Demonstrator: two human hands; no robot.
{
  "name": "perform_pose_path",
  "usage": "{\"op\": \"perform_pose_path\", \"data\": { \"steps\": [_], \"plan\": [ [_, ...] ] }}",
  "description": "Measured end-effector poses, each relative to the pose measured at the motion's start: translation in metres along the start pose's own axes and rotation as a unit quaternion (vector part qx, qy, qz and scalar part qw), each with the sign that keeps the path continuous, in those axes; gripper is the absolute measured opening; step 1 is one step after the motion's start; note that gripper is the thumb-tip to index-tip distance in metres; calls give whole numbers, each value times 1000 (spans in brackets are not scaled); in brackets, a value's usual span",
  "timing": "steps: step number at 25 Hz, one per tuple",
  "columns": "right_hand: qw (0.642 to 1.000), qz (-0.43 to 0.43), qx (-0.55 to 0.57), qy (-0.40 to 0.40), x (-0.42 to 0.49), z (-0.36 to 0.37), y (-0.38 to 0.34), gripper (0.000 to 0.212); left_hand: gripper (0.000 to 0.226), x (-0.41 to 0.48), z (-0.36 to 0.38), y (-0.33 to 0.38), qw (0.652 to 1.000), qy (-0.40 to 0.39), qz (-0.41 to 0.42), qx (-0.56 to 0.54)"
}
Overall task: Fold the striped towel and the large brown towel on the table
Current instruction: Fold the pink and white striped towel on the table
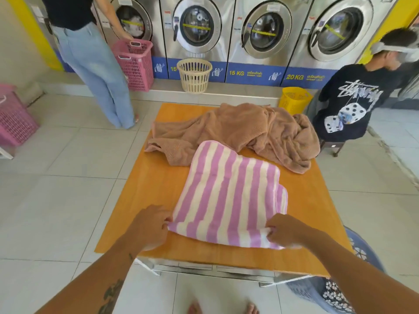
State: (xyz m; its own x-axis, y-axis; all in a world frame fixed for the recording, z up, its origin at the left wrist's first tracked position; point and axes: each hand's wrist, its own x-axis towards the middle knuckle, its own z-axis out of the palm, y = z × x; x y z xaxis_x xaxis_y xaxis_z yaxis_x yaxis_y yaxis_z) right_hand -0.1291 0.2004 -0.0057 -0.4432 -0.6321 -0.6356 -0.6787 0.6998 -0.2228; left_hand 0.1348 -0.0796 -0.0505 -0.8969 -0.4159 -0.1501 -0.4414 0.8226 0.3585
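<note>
Both hands pinch striped towel's near corners

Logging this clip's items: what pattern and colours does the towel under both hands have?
Striped towel: lilac-pink and cream stripes, seen clearly in the head view.

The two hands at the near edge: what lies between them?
In the head view, the striped towel's near edge spans between the left hand and the right hand, each pinching a corner.

Two towels lay on one table: one striped towel and one brown towel. Four washing machines lined the wall, and five laundry baskets stood about. Two hands, the left hand and right hand, and two other people were there.
</note>
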Motion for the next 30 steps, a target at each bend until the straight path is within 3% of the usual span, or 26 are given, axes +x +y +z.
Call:
{"op": "perform_pose_path", "data": {
  "steps": [4, 6, 9, 13, 17, 21, 26, 29, 30],
  "plan": [
    [997, 21, 65, 19, -9, -17, 3, 5, 23, 1, -4, -2, 1000, -13, -13, 2],
    [996, 31, 79, -17, -12, -21, 4, 15, 18, 7, -9, 5, 998, -3, -42, -45],
    [977, 91, 190, -42, -14, -20, 5, 39, 20, 20, -12, 21, 993, 7, -80, -91],
    [959, 158, 221, 84, -6, 3, 1, 47, 23, 37, 0, 39, 981, -25, -148, -126],
    [914, 192, 326, 146, 1, 23, -10, 61, 54, 44, 5, 54, 943, -41, -214, -252],
    [900, 211, 323, 201, 6, 33, -8, 66, 57, 43, 10, 57, 939, 11, -224, -262],
    [907, 242, 289, 190, 22, 40, -1, 43, 50, 46, -2, 63, 924, 6, -208, -321],
    [882, 235, 364, 185, 28, 37, 1, 8, 40, 49, -5, 71, 928, 16, -189, -322],
    [867, 236, 399, 184, 29, 34, 2, 8, 37, 50, -5, 72, 932, 23, -181, -313]
  ]
}}
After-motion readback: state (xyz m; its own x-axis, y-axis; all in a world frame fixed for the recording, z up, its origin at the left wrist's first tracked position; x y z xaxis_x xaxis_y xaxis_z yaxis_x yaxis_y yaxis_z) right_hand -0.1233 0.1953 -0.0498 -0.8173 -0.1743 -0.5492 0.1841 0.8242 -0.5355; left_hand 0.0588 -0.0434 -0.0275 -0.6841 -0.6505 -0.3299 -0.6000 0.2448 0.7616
